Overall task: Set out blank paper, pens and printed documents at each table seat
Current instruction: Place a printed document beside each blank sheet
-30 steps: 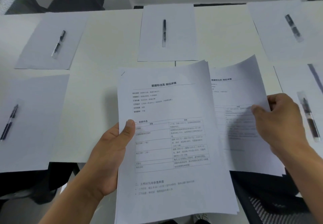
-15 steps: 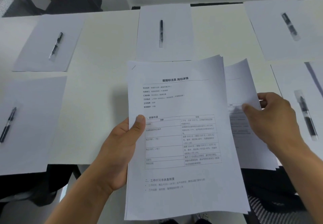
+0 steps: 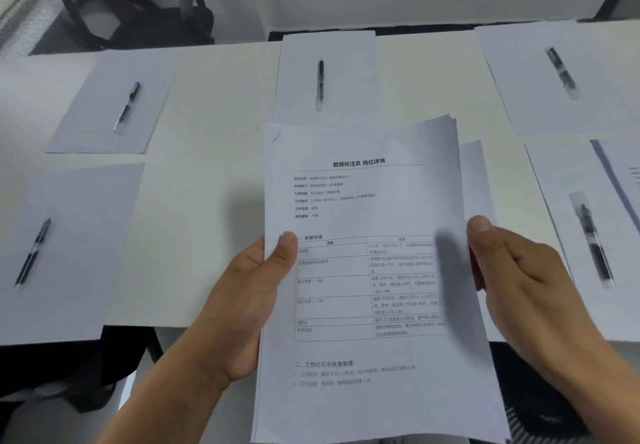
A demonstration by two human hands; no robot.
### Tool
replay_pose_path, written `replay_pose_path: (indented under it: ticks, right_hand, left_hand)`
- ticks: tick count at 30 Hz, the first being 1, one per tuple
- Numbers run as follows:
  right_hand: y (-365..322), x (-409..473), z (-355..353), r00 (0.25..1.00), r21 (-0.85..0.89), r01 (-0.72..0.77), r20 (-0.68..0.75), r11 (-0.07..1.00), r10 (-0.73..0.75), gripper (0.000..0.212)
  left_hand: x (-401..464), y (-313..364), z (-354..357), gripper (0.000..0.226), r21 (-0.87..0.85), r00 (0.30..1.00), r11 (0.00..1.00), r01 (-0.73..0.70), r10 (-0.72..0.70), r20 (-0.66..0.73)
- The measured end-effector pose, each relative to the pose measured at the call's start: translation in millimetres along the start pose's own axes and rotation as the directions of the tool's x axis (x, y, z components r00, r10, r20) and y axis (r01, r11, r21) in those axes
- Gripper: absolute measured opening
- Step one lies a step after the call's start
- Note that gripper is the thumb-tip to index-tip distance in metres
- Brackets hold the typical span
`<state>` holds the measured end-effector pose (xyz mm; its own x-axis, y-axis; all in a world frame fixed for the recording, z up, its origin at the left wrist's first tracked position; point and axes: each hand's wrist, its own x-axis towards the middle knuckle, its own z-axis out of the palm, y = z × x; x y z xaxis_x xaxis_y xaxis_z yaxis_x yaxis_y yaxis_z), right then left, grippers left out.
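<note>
A stack of printed documents [image 3: 363,270] with a title and a table is held up over the near edge of the white table [image 3: 214,184]. My left hand [image 3: 249,305] grips its left edge, thumb on top. My right hand [image 3: 519,277] is at the stack's right edge, its thumb on a single printed sheet [image 3: 476,180] that is mostly hidden behind the stack. Blank sheets, each with a pen, lie at the seats: far left [image 3: 114,104], far middle [image 3: 325,73], far right [image 3: 554,73], near left [image 3: 62,253] and near right [image 3: 568,236].
A black office chair [image 3: 138,0] stands beyond the table at the far left. A further paper [image 3: 627,173] overlaps the near right sheet at the frame's edge. A dark chair seat [image 3: 540,391] shows below the table's near edge at the right.
My right hand has carried the single sheet leftward until it sits mostly behind the stack. The stack in my left hand has shifted a little to the right.
</note>
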<state>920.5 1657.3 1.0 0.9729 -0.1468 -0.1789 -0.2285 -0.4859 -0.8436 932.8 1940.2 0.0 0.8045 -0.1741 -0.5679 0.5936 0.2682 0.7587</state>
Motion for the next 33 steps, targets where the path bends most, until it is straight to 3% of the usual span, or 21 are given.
replay_pose_path:
  ticks: [5, 11, 20, 33]
  right_hand:
    - [-14, -11, -5, 1.0, 0.106, 0.005, -0.026, 0.994, -0.002, 0.07]
    - [-25, -17, -11, 1.0, 0.159, 0.007, -0.011, 0.987, -0.005, 0.036]
    - [-45, -22, -26, 0.997, 0.133, 0.035, 0.06, 0.991, -0.043, 0.048]
    - [-62, -36, -33, 0.98, 0.162, 0.144, 0.11, 0.976, -0.163, 0.038]
  left_hand:
    - [-11, 5, 8, 0.038, -0.016, 1.0, 1.0, -0.023, 0.023, 0.008]
    - [-32, 12, 18, 0.039, -0.025, 0.997, 0.997, -0.07, 0.069, -0.014]
    - [-64, 20, 26, 0.039, -0.057, 0.989, 0.988, -0.142, 0.139, -0.048]
    - [-111, 17, 32, 0.037, -0.062, 0.962, 0.971, -0.229, 0.216, -0.169]
